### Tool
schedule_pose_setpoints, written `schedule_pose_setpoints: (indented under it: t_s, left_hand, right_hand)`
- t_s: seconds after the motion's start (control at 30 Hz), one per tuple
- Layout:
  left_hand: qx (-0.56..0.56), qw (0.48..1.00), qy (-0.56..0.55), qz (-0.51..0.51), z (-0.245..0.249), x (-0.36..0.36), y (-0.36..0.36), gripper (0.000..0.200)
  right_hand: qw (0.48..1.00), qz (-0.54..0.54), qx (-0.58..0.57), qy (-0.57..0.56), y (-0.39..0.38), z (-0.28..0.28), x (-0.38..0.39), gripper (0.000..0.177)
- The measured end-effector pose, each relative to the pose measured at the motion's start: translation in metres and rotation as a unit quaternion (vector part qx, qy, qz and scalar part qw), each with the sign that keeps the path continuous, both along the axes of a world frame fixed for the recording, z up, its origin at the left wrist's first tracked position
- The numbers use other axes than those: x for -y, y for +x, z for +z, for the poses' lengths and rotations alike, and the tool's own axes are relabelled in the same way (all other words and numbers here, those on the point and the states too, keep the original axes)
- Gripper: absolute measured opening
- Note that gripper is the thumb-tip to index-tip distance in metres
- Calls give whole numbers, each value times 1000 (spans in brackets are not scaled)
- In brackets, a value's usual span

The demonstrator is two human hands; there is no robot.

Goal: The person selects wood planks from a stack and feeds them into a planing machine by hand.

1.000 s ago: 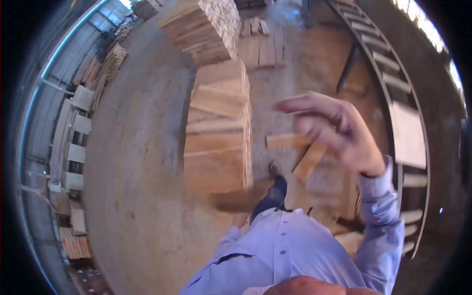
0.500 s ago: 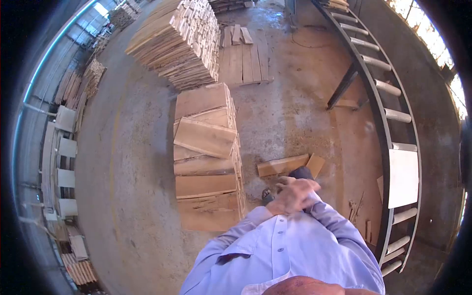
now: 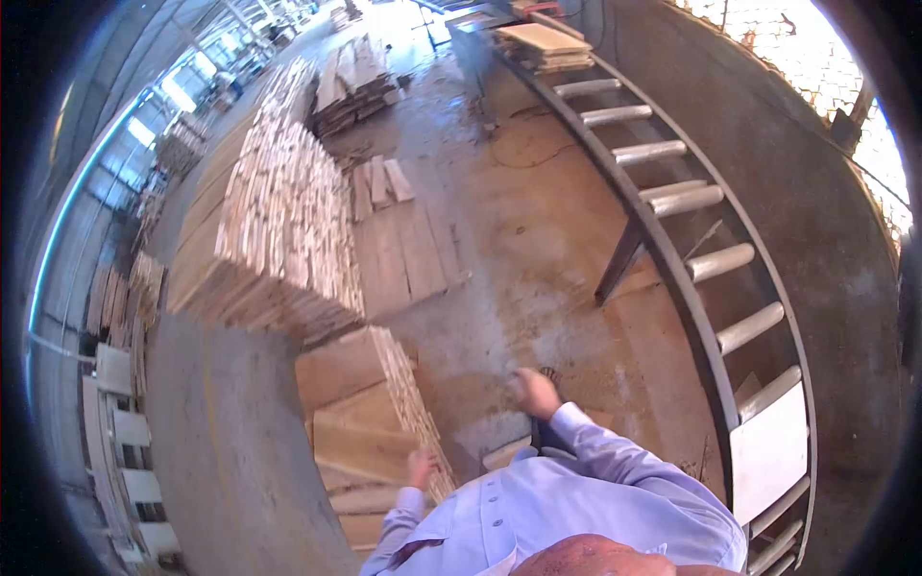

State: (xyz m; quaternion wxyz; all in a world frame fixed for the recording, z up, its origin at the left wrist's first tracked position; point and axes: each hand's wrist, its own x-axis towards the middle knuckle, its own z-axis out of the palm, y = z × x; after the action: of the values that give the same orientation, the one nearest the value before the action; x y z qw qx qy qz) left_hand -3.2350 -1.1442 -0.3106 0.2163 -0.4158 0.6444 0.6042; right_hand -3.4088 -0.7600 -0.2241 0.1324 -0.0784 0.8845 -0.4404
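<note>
My left hand (image 3: 420, 468) hangs low beside the near stack of flat wooden boards (image 3: 360, 422), close to its right edge; I cannot tell whether it touches the wood. My right hand (image 3: 534, 393) is out in front of my chest over the concrete floor, fingers loosely curled, holding nothing that I can see. Both arms wear light blue shirt sleeves. A loose board (image 3: 504, 451) lies on the floor just below my right forearm, partly hidden by my shirt.
A tall pile of stacked boards (image 3: 274, 221) stands ahead on the left, with flat planks (image 3: 403, 250) laid on the floor beside it. A roller conveyor (image 3: 691, 202) curves along the right, carrying a white panel (image 3: 768, 446) and boards (image 3: 543, 40) at its far end.
My view has lifted from the near stack toward the far end of the hall. My hands, joined at my chest half a second ago, have parted, the left dropping beside the stack.
</note>
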Motion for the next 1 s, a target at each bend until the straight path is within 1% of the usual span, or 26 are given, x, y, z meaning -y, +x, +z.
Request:
schedule_pose_setpoints:
  t_s: [0.03, 0.07, 0.1, 0.13, 0.2, 0.23, 0.27, 0.3, 0.33, 0.37, 0.4, 0.43, 0.47, 0.5, 0.53, 0.57, 0.6, 0.63, 0.7, 0.73, 0.83, 0.87, 0.9, 0.93, 0.97, 1.0]
  left_hand:
    - [14, 997, 71, 24, 13, -49, -37, 63]
    - [30, 980, 187, 63, 26, -93, -79, 65]
    - [49, 948, 299, 103, 53, -132, -126, 66]
    - [17, 921, 379, 90, 74, -154, -169, 68]
    - [-38, 844, 530, 69, 107, -192, -238, 71]
    - [-65, 797, 598, 56, 120, -206, -270, 73]
    - [-94, 742, 662, 42, 130, -217, -299, 75]
    - [-105, 816, 567, 32, 137, -221, -325, 72]
    - [-117, 879, 462, 29, 144, -215, -347, 70]
    - [-127, 929, 345, 33, 148, -204, -364, 68]
    - [-138, 975, 167, -47, 150, -193, -381, 63]
    - [-161, 973, 54, -155, 142, -180, -400, 62]
    - [-170, 952, -65, -247, 125, -163, -419, 62]
    - [-161, 912, -181, -331, 110, -147, -431, 61]
    - [-117, 962, -87, -230, 101, -141, -444, 57]
    - [-82, 988, 16, -133, 91, -140, -464, 54]
    - [-50, 990, 125, -46, 84, -144, -482, 51]
    - [-62, 991, 101, -68, 80, -148, -501, 49]
    - [-85, 987, 48, -129, 74, -153, -549, 45]
    - [-133, 974, -12, -185, 65, -150, -575, 44]
    - [-122, 983, 49, -130, 64, -148, -641, 43]
    - [-89, 987, 53, -120, 72, -146, -664, 43]
    - [-126, 983, 21, -130, 75, -144, -686, 44]
    - [-164, 976, -19, -142, 77, -137, -709, 45]
    - [-197, 966, -60, -156, 78, -126, -727, 46]
    - [-208, 965, -69, -148, 79, -115, -742, 48]
  right_hand:
    - [999, 53, -11, -1, -26, 19, 12, 43]
    - [992, 91, -75, -47, -45, 37, 26, 45]
    - [978, 132, -135, -94, -62, 48, 33, 47]
    - [970, 154, -169, -87, -81, 64, 27, 47]
    - [951, 196, -227, -75, -103, 93, 13, 46]
    - [973, 125, -189, -46, -119, 86, 3, 46]
    - [987, 53, -152, -16, -138, 59, -14, 45]
    - [993, -14, -116, 15, -160, 22, -36, 44]
    - [994, -84, -54, 39, -170, -44, -72, 44]
    - [988, -145, 9, 59, -178, -94, -102, 45]
    - [986, -161, 10, 45, -195, -70, -126, 41]
    - [984, -177, 11, 31, -210, -46, -150, 36]
    - [983, -181, 1, 17, -229, -39, -168, 32]
    - [979, -202, -1, -18, -249, -27, -179, 31]
    - [971, -225, 4, -82, -274, -14, -186, 32]
    - [955, -257, 15, -144, -301, -3, -192, 32]
    - [959, -251, -6, -133, -330, 1, -202, 32]
    - [959, -253, -28, -122, -359, 7, -211, 32]
    - [934, -281, -5, -219, -417, 23, -222, 33]
    - [918, -296, 7, -265, -450, 30, -219, 33]
    - [860, -347, 26, -372, -540, 47, -234, 33]
    - [860, -343, 9, -378, -564, 49, -250, 34]
    - [859, -336, -11, -387, -597, 49, -264, 34]
    - [854, -328, -31, -401, -631, 56, -254, 35]
    - [878, -336, -6, -341, -661, 73, -259, 39]
    - [879, -331, -22, -343, -689, 80, -254, 41]
